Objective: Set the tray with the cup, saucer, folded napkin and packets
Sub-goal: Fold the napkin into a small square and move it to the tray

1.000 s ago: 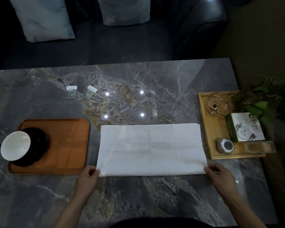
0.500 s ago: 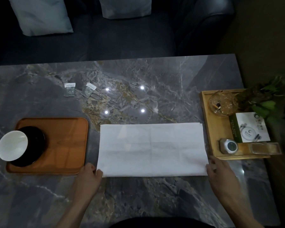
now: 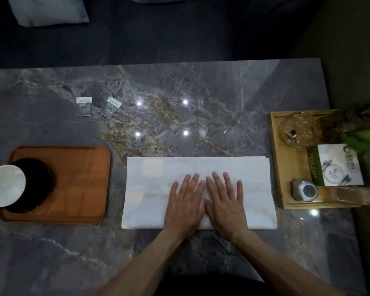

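A white napkin (image 3: 149,189), folded into a long rectangle, lies flat on the marble table in front of me. My left hand (image 3: 185,205) and my right hand (image 3: 225,205) press flat on its middle, side by side, fingers straight. To the left is an orange-brown tray (image 3: 79,184); a black saucer (image 3: 37,184) sits on its left end with a white cup (image 3: 5,184) on it, the cup reaching past the tray's left edge. Two small packets (image 3: 84,106) (image 3: 110,107) lie on the table behind the tray.
A light wooden tray (image 3: 290,178) at the right holds a glass ashtray (image 3: 298,130), a white-and-green box (image 3: 338,167) and a small round clock (image 3: 304,190). A plant (image 3: 363,133) overhangs its far right. A dark sofa with cushions stands beyond the table.
Both hands have left the napkin's near corners and moved inward onto its middle, now pressing flat there. The napkin stays in place.
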Action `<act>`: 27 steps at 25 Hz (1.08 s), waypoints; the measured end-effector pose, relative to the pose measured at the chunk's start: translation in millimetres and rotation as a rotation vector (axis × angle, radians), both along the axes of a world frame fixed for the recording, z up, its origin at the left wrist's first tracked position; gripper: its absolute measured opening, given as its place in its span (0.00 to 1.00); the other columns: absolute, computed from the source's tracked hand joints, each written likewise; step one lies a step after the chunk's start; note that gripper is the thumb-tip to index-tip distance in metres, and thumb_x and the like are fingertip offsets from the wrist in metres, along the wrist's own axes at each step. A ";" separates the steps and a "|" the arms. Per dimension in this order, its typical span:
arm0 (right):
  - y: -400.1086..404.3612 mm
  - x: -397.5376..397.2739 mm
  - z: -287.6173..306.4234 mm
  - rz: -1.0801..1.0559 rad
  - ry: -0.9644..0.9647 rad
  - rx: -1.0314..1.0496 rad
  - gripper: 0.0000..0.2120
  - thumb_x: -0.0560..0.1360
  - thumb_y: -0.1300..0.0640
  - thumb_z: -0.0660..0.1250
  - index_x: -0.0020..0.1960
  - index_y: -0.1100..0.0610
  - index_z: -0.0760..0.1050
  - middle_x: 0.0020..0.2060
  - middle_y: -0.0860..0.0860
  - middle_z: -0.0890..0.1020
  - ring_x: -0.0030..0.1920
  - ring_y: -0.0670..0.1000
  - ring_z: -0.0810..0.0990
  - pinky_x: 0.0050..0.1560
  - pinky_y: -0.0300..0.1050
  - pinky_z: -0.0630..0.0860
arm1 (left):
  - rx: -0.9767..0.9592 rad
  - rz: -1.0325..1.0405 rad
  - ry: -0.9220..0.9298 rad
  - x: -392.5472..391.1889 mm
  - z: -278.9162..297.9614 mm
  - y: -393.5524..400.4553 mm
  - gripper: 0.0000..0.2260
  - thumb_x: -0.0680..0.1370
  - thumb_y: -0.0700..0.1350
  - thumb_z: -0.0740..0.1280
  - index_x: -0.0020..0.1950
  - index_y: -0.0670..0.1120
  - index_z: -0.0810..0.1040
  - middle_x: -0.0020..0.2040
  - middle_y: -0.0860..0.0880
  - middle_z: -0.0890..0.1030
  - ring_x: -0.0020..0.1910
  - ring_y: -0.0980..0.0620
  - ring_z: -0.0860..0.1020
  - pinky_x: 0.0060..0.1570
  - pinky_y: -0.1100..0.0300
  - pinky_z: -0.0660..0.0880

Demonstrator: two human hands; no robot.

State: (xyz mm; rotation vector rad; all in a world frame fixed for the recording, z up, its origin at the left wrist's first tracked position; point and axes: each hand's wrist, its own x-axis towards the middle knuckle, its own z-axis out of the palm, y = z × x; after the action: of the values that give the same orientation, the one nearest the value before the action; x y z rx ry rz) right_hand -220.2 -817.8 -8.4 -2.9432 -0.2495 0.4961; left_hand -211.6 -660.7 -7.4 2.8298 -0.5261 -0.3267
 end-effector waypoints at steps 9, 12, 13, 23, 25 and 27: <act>-9.3 -6.7 -23.4 -0.009 0.001 -0.018 0.32 0.80 0.38 0.47 0.80 0.50 0.47 0.80 0.52 0.49 0.79 0.57 0.46 0.73 0.70 0.47 | 0.058 0.003 0.063 -4.9 -26.1 11.0 0.28 0.79 0.53 0.56 0.78 0.45 0.59 0.79 0.45 0.58 0.78 0.47 0.57 0.74 0.42 0.55; -26.1 -7.2 -26.4 -0.023 -0.025 -0.030 0.31 0.80 0.38 0.45 0.79 0.48 0.48 0.80 0.51 0.49 0.79 0.57 0.47 0.74 0.70 0.47 | 0.067 -0.011 0.064 -6.0 -31.9 29.5 0.30 0.78 0.54 0.57 0.79 0.46 0.55 0.80 0.45 0.55 0.79 0.47 0.54 0.75 0.42 0.52; -33.8 -7.2 -26.9 -0.035 -0.032 -0.037 0.30 0.80 0.38 0.44 0.79 0.48 0.48 0.80 0.51 0.49 0.79 0.57 0.47 0.74 0.69 0.48 | 0.076 -0.009 0.059 -6.1 -33.4 38.5 0.31 0.78 0.54 0.57 0.79 0.46 0.54 0.80 0.46 0.54 0.79 0.48 0.53 0.75 0.43 0.52; -83.4 -9.4 -30.3 -0.078 -0.036 -0.095 0.30 0.80 0.41 0.46 0.79 0.48 0.50 0.80 0.50 0.49 0.79 0.56 0.48 0.74 0.68 0.48 | 0.118 0.019 0.013 -4.4 -37.4 127.6 0.30 0.79 0.53 0.53 0.80 0.45 0.50 0.81 0.46 0.50 0.79 0.47 0.53 0.76 0.44 0.51; -83.4 -8.4 -26.4 -0.080 -0.028 -0.092 0.29 0.79 0.42 0.46 0.79 0.49 0.51 0.80 0.51 0.50 0.79 0.56 0.47 0.74 0.68 0.48 | 0.116 0.016 0.023 -3.9 -35.2 124.8 0.30 0.79 0.53 0.53 0.80 0.45 0.50 0.81 0.46 0.51 0.79 0.47 0.53 0.75 0.44 0.53; -79.4 -6.4 -20.5 -0.090 -0.030 -0.065 0.29 0.80 0.43 0.46 0.78 0.50 0.54 0.79 0.53 0.54 0.79 0.57 0.49 0.74 0.69 0.48 | 0.126 0.028 0.024 -3.2 -31.4 123.0 0.31 0.79 0.53 0.54 0.80 0.45 0.51 0.80 0.45 0.52 0.79 0.47 0.53 0.75 0.43 0.54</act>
State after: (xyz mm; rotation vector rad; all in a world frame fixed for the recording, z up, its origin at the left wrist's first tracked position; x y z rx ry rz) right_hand -226.6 -897.2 -28.9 -3.0102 -0.1061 0.4568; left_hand -214.8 -537.7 -38.8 2.9470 -0.4763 -0.4015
